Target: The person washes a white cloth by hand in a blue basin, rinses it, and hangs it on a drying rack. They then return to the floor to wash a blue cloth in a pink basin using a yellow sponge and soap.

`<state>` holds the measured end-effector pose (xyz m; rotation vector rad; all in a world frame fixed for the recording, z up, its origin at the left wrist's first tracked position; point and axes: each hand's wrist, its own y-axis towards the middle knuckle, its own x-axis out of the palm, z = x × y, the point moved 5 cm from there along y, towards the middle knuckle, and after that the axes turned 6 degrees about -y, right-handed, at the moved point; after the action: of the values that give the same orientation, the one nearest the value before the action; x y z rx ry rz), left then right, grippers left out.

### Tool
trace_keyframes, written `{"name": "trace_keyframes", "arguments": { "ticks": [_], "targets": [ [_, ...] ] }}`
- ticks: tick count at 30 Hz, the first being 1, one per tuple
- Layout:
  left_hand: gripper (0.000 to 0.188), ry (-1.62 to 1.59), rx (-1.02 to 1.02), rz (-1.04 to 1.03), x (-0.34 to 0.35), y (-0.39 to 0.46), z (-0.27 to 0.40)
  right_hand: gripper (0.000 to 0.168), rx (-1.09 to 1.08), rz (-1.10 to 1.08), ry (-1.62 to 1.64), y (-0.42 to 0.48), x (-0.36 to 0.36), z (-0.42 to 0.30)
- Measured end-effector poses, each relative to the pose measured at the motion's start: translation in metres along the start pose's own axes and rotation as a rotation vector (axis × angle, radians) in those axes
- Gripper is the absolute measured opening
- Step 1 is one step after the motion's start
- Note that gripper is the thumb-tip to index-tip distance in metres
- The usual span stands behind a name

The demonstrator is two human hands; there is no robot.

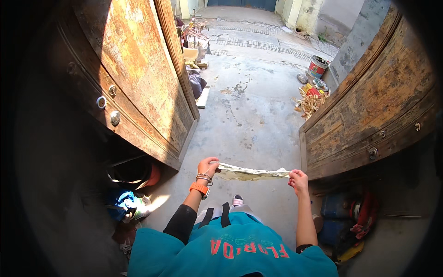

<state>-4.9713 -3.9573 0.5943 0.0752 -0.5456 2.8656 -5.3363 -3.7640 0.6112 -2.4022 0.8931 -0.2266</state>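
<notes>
A pale cloth or garment (251,173) with dark marks hangs between my two hands, its upper edge pulled nearly straight above the concrete floor. My left hand (208,167) pinches one end; an orange watch and several bracelets are on that wrist. At the other end, my right hand (298,179) grips the corner between thumb and fingers. The lower part of the cloth is foreshortened, so its full shape cannot be told.
Worn wooden door leaves stand at left (138,69) and right (373,114). Beyond them are a paint bucket (317,66), a pile of dry sticks or husks (309,104) and clutter along the left wall. Bags and containers lie in shadow on both sides.
</notes>
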Motion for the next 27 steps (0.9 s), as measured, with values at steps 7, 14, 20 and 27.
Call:
{"name": "trace_keyframes", "arguments": {
  "ticks": [7, 14, 20, 27],
  "targets": [
    [0.015, -0.094, -0.073, 0.09, 0.005, 0.142, 0.072, 0.013, -0.127, -0.114, -0.274, 0.158, 0.091, -0.137],
    [0.014, 0.016, -0.09, -0.014, 0.057, 0.342, 0.091, 0.009, -0.102, 0.001, -0.418, 0.299, 0.122, -0.216],
    [0.02, -0.071, 0.036, -0.241, 0.158, 0.486, 0.163, 0.005, -0.149, 0.138, -0.282, 0.401, 0.118, -0.314],
    [0.018, 0.194, 0.236, -0.092, 0.206, 0.656, 0.244, 0.008, -0.091, 0.111, -0.027, 0.564, 0.157, -0.403]
  ]
}}
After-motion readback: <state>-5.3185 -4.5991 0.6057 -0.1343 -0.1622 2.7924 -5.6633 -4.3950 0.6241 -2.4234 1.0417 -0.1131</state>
